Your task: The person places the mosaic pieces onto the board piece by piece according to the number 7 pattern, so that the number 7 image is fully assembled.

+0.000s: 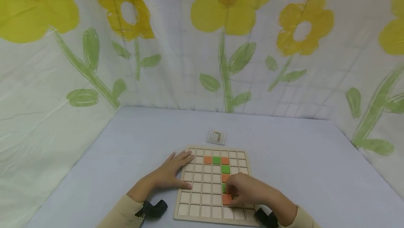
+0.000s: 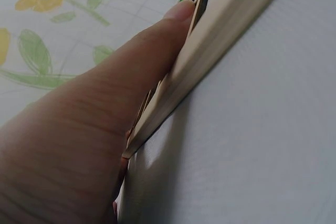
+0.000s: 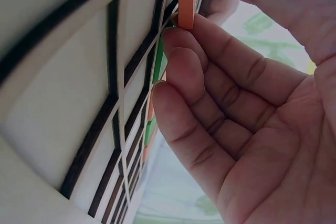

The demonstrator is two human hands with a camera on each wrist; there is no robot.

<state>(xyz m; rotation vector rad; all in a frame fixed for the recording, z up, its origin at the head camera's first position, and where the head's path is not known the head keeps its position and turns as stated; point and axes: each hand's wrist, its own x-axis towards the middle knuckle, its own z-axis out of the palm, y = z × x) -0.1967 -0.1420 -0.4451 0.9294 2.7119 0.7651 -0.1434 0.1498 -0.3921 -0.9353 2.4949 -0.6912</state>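
A square wooden grid board [image 1: 202,209] lies on the table. Resting flat on its left edge, my left hand [image 1: 170,172] has its fingers spread and its thumb [image 2: 157,35] on the board's rim. My right hand [image 1: 247,189] pinches an orange square tile [image 3: 186,3] between thumb and forefinger over a lower cell; whether it is fully seated I cannot tell. Above it, a column holds a green tile [image 1: 223,187], partly hidden by my fingers, an orange tile [image 1: 225,178] and another green tile [image 1: 225,169]. Orange, green [image 1: 216,160] and orange tiles fill part of an upper row.
Beyond the board lies a small pattern card [image 1: 216,136] with a grid and a bent brown shape. The pale table [image 1: 300,151] reaches back to a white curtain [image 1: 176,80] printed with yellow flowers. Black straps with camera mounts [image 1: 154,209] sit at both wrists.
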